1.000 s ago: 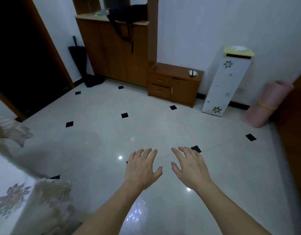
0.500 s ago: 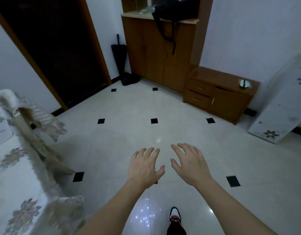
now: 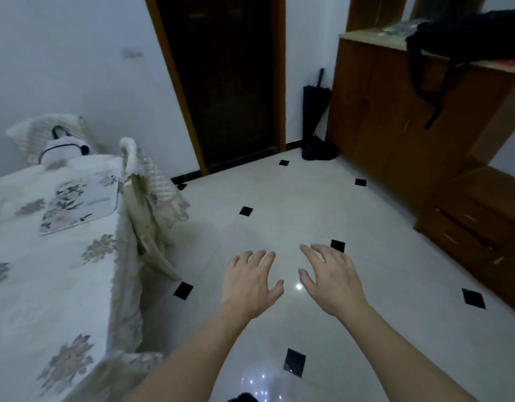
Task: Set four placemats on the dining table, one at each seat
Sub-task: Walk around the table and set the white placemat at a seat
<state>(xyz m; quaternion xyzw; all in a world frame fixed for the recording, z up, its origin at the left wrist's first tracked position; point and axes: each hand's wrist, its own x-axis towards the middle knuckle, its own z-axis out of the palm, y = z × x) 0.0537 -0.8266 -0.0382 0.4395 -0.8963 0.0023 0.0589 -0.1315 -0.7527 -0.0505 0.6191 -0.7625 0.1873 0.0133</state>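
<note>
The dining table (image 3: 33,285) fills the left side, covered with a cream floral cloth. One floral placemat (image 3: 79,203) lies flat near the table's far right corner. My left hand (image 3: 250,282) and my right hand (image 3: 331,278) are stretched out side by side over the tiled floor, to the right of the table. Both are palm down with fingers spread and hold nothing.
A chair with a quilted cream cover (image 3: 151,187) stands at the table's right side; another covered chair (image 3: 47,134) with a black-and-white item sits at the far end. A dark doorway (image 3: 227,82), an umbrella (image 3: 315,100), a wooden cabinet (image 3: 395,111) and low drawers (image 3: 482,221) line the back and right.
The view has swung left: the table, the placemat and the chairs have come into view, and the white appliance and pink roll have left it. Both hands stay open and empty.
</note>
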